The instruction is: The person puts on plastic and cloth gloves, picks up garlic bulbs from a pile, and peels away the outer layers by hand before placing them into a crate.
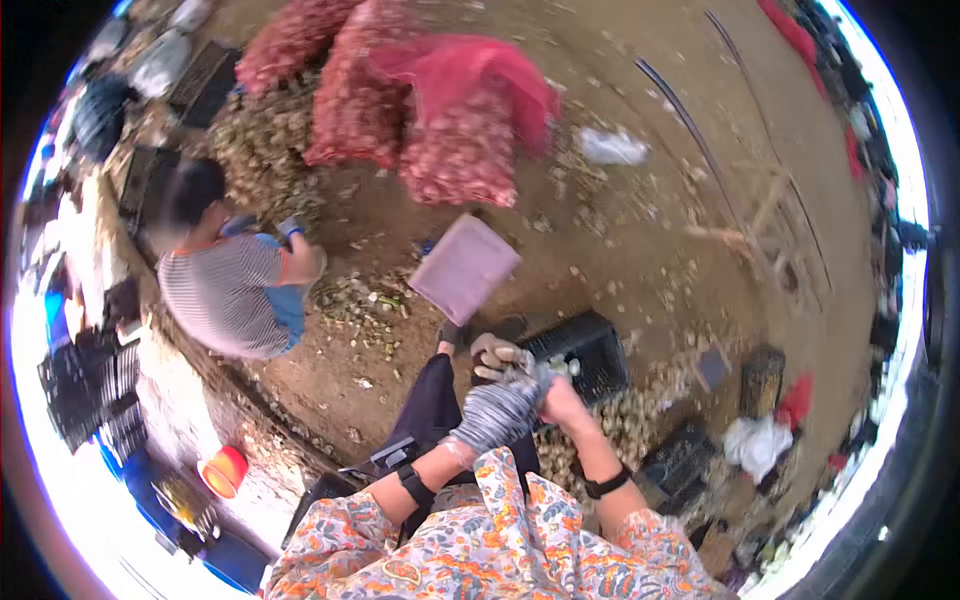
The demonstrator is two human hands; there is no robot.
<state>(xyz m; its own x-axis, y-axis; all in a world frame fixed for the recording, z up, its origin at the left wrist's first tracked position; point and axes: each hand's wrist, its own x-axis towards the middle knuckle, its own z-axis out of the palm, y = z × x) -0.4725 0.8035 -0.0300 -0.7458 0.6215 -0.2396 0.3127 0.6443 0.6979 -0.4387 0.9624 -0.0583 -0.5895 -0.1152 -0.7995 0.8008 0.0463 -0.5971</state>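
My left hand (500, 408), in a grey knitted glove, reaches forward over my lap. Beige glove fingers (500, 357) show just beyond it; whether they belong to this glove or to a second one is not clear. My right hand (564, 403) is bare and closed beside the left glove, touching greyish material between the hands that I cannot make out. A black plastic crate (580, 358) with a few pale bulbs inside lies just ahead of my hands. Loose bulbs (628, 425) lie on the ground to the right of my legs.
A person in a striped shirt (222, 297) sits at the left beside a pile of bulbs (265, 150). Full red net sacks (460, 145) stand ahead, with an upturned pinkish tub (466, 268) nearer. A wooden frame (775, 235) and dark crates (682, 462) are right; an orange bowl (224, 471) is left.
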